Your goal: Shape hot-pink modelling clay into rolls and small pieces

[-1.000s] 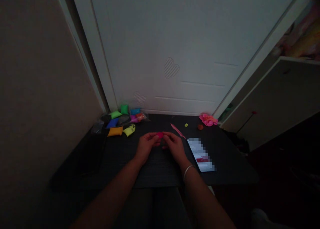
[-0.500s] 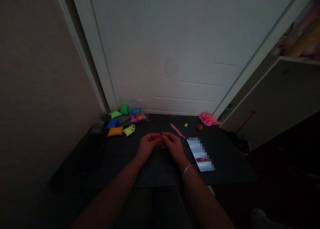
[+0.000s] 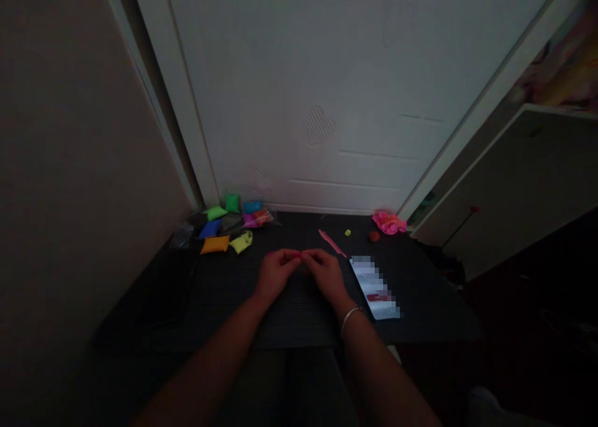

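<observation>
Between the left hand [image 3: 273, 274] and right hand [image 3: 327, 274], over the table [image 3: 299, 321], a pink piece [image 3: 299, 254] sits pinched from both sides, neither hand nearer; its long axis cannot be told.

– What colour is the pinched lump [image 3: 298, 254]?
– Deep pink, while the ruffled piece [image 3: 389, 223] is brighter pink
– And the packets [image 3: 215, 244]?
– Orange, yellow, purple, two blues and two greens among them
– Any patterns?
– Striped hearts [image 3: 320, 127] on the greyish-white panel [image 3: 280, 72], fine streaks on the blackish table [image 3: 299, 318]
</observation>
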Available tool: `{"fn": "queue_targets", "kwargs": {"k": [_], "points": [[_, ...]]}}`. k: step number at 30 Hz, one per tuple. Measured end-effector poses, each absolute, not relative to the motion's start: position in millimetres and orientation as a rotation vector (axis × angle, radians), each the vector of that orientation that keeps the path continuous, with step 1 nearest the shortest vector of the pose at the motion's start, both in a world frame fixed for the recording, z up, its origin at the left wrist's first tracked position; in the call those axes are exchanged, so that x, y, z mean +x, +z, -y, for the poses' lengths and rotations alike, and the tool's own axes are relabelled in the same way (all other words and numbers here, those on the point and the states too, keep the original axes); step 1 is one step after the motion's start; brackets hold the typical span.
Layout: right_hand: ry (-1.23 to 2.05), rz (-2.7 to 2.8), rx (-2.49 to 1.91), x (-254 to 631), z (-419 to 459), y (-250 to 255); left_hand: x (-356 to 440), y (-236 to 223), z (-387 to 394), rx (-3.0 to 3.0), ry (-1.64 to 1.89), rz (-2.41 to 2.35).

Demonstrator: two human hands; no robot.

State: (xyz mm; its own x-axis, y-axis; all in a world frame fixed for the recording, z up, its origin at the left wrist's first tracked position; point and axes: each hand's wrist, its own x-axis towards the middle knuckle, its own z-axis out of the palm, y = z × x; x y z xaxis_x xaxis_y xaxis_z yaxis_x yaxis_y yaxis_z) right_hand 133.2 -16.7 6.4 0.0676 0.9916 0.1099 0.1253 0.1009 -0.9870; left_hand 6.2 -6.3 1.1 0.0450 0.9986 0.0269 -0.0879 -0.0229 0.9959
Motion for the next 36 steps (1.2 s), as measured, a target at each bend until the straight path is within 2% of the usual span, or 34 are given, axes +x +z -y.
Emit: {"fn": "queue_targets", "kwargs": {"k": [8, 14, 19, 21, 26, 36], "points": [[1.116, 1.219, -1.198, 133, 17, 8, 6, 5, 8, 1.115, 1.243, -1.072], [1.069, 1.111, -1.259, 137, 13, 5, -14, 8, 1, 1.355, 1.506, -1.476], [1.115, 1.143, -1.256, 135, 12, 4, -24, 5, -1, 1.773, 1.086, -1.778], [1.136, 1.160, -1.243, 134, 12, 4, -22, 5, 0, 1.810, 1.000, -1.718], [1.134, 1.229, -1.167, 131, 13, 1, -13, 7, 6, 1.706, 1.048, -1.394], [1.196, 1.424, -1.084, 133, 12, -3, -12, 2, 6, 1.835, 0.983, -1.334]]}}
